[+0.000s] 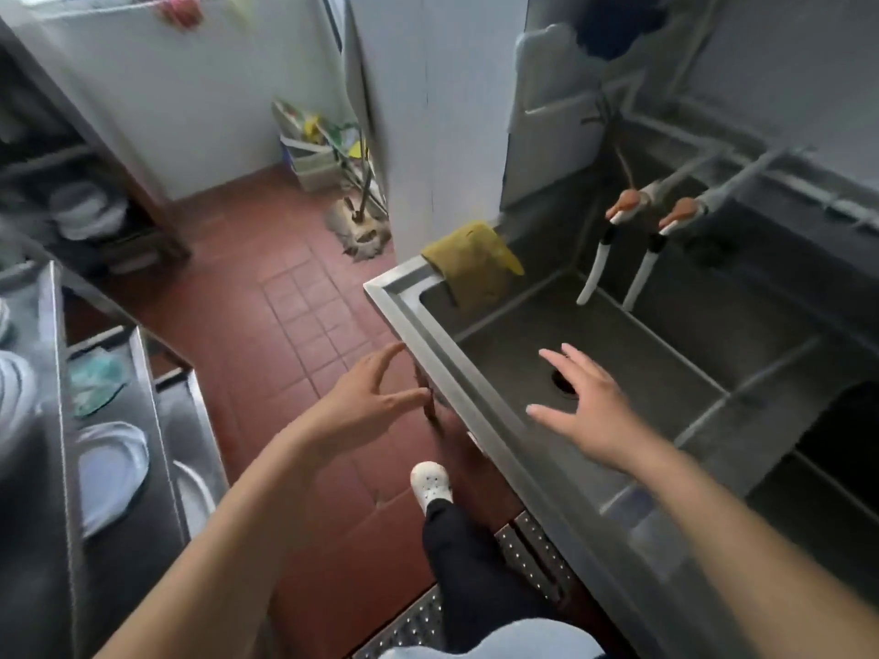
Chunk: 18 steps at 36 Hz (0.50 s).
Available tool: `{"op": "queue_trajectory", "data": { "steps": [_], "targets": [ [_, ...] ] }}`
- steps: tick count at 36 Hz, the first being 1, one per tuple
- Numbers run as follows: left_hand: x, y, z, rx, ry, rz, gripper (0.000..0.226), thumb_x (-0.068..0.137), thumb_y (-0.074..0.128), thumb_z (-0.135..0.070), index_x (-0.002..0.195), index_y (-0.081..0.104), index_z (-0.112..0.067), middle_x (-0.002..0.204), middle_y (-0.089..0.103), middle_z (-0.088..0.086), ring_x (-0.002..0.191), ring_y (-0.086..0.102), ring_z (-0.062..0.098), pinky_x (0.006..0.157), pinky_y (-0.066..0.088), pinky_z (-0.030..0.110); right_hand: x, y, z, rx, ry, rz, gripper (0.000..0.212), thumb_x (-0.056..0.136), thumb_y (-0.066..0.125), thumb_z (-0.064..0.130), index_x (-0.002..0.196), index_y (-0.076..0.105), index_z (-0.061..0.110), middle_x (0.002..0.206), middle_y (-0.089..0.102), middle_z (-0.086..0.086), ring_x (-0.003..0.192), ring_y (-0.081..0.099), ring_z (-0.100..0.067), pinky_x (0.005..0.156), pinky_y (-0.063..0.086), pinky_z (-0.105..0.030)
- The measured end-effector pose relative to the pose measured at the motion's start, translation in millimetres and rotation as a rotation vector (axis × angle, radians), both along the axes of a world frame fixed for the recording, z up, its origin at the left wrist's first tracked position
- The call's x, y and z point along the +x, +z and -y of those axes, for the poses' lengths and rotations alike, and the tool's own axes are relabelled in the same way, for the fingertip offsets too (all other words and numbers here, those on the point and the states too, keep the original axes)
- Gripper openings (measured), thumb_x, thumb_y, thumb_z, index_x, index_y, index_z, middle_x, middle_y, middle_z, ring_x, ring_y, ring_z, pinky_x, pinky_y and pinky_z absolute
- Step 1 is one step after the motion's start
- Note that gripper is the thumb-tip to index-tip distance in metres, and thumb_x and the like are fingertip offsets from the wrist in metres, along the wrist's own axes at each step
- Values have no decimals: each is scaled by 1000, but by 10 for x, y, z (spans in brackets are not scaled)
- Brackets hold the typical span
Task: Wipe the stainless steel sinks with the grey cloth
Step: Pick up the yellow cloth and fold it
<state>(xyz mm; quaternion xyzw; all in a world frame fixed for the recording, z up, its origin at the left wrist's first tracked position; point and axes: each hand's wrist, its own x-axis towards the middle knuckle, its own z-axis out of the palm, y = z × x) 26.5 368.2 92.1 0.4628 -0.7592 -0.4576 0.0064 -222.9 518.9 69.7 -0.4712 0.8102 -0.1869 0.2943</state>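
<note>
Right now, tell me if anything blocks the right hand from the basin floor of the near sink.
Nothing visible does. The right hand hovers open and empty above the near sink, partly covering its drain. The yellow cloth drapes over the far corner rim, well aside. No grey cloth is in view.

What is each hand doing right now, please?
Left hand: open, fingers spread, holding nothing.
Right hand: open above the sink, holding nothing.
</note>
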Motion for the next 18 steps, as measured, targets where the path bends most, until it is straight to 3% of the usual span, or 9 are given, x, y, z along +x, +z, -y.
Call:
{"op": "queue_trajectory", "data": {
  "steps": [3,7,10,15,18],
  "targets": [
    [-325,-184,615,244,190,-136,68,87,69,-45,146,35,-43,157,31,-5,138,36,16,103,34,31,-381,-223,899,-11,-48,28,75,85,73,43,151,37,34,163,27,0,150,22,-21,121,23,-40],
    [-843,-375,1350,474,497,-188,39,93,63,-34,130,53,-32,137,53,-3,116,52,19,101,46,43,-900,-373,2087,-4,-105,70,71,83,74,41,147,45,30,156,39,-4,143,37,-26,117,32,-44],
    [-1145,-492,1777,530,543,-126,33,93,61,-32,126,55,-33,129,57,-4,115,53,20,103,45,46,-1180,-498,2809,51,-146,68,71,80,77,41,143,49,23,146,50,-8,134,46,-32,111,39,-49],
    [-1623,-729,2393,588,582,-120,36,90,64,-29,125,57,-29,119,59,-4,114,54,19,99,48,40,-1519,-842,3710,140,-220,65,84,80,77,43,150,38,19,149,48,-10,138,42,-34,113,36,-46],
    [-1901,-852,2569,717,614,-164,32,89,64,-30,119,58,-34,116,58,-11,111,54,15,100,50,40,-1553,-1053,3972,205,-227,17,74,79,76,45,142,45,20,141,55,-10,134,44,-34,110,37,-46]
  ]
}}
